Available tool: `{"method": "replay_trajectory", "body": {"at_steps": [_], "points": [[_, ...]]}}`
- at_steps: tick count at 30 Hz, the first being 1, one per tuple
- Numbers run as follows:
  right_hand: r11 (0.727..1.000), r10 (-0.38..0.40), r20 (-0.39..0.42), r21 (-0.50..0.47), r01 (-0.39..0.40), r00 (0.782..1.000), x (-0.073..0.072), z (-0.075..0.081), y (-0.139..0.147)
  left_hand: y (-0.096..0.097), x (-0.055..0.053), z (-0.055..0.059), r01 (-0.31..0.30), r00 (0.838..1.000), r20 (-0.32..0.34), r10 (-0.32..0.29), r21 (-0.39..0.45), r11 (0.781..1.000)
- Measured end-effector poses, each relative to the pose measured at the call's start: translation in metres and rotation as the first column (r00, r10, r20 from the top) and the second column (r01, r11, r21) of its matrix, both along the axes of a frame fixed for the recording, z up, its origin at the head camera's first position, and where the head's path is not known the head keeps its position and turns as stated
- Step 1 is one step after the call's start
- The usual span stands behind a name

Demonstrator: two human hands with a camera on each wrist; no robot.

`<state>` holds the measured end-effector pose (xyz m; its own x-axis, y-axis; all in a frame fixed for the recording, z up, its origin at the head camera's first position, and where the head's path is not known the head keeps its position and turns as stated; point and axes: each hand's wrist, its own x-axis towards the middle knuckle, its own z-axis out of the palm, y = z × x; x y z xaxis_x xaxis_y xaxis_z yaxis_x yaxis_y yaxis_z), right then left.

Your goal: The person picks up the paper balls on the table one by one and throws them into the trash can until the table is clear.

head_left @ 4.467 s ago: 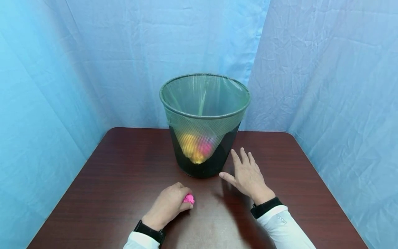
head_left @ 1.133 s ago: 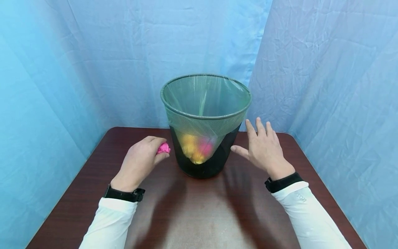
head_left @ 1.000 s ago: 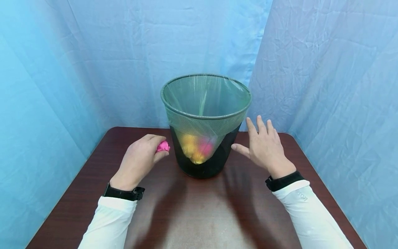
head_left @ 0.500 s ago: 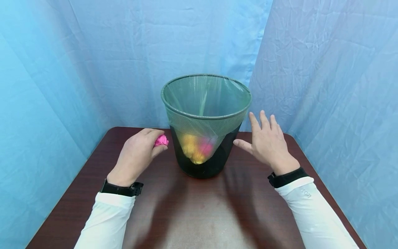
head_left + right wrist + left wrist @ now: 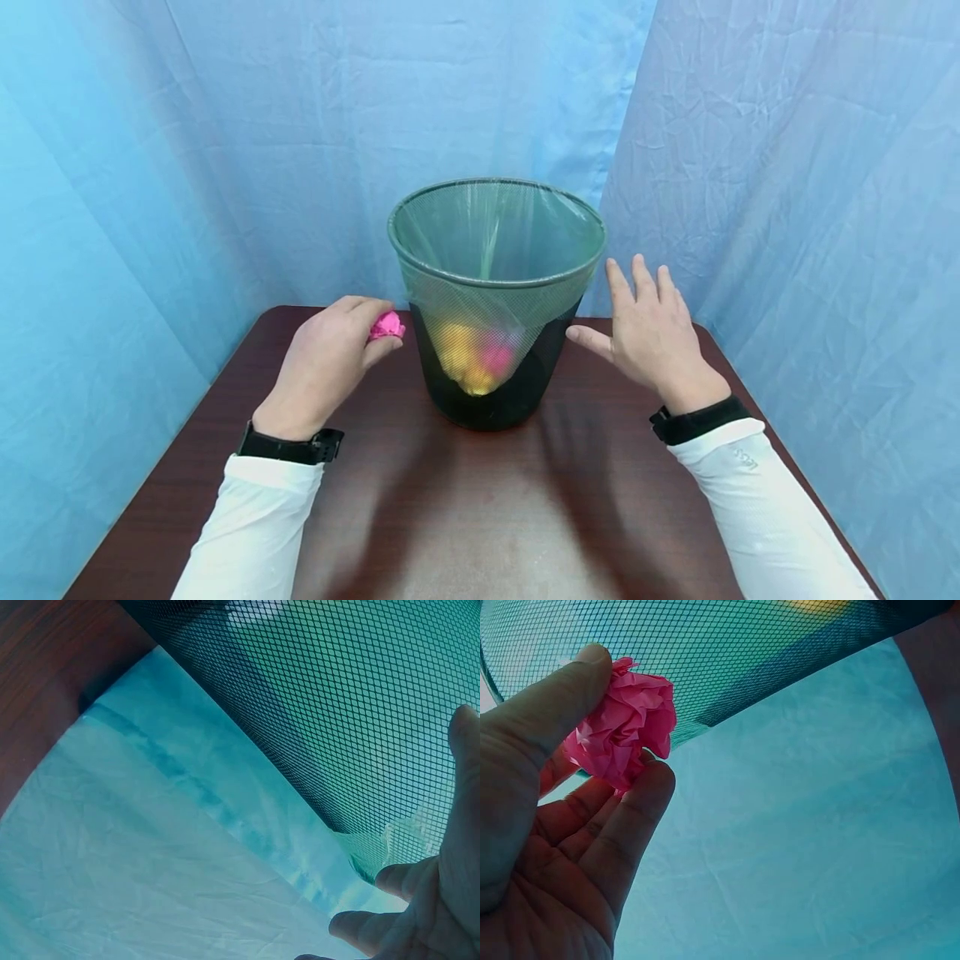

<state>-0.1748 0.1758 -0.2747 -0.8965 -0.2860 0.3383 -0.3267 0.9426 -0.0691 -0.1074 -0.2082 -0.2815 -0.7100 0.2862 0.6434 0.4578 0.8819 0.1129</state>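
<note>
Between thumb and fingers my left hand (image 5: pixel 327 354) pinches a crumpled pink paper ball (image 5: pixel 387 326), raised above the table just left of the bin. The left wrist view shows the same paper ball (image 5: pixel 627 724) in front of the mesh. A black mesh wastebasket (image 5: pixel 487 408) with a green translucent bag liner (image 5: pixel 442 296) stands upright at mid-table. Yellow crumpled balls (image 5: pixel 463 354) and a pink one (image 5: pixel 497 352) show through its side. My right hand (image 5: pixel 651 337) holds nothing; its fingers are spread beside the bin's right side. Whether it touches the bin I cannot tell.
A dark reddish-brown table (image 5: pixel 480 517) carries the bin near its far edge. Light blue cloth curtains (image 5: pixel 300 125) hang behind and on both sides. Each wrist wears a black band (image 5: pixel 288 446) over a white sleeve.
My left hand has lifted the pink paper ball off the table and carried it left and upward beside the bin. My right hand has risen along the bin's right side.
</note>
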Motion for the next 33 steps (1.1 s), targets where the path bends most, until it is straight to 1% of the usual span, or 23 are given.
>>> {"method": "replay_trajectory", "body": {"at_steps": [15, 21, 33], "points": [[1.000, 0.016, -0.019, -0.023, -0.017, 1.000, 0.000, 0.013, 0.000, -0.003, -0.001, 0.017, -0.016, 0.999, -0.040, 0.017, 0.018, 1.000], [0.999, 0.021, -0.026, -0.023, -0.022, 0.999, 0.000, 0.019, 0.000, -0.004, -0.001, 0.024, -0.010, 0.999, -0.052, 0.011, 0.020, 1.000], [0.999, 0.030, -0.065, -0.018, -0.032, 0.997, 0.000, 0.029, -0.002, -0.005, -0.002, 0.039, -0.003, 0.995, -0.104, 0.007, 0.030, 1.000]]}}
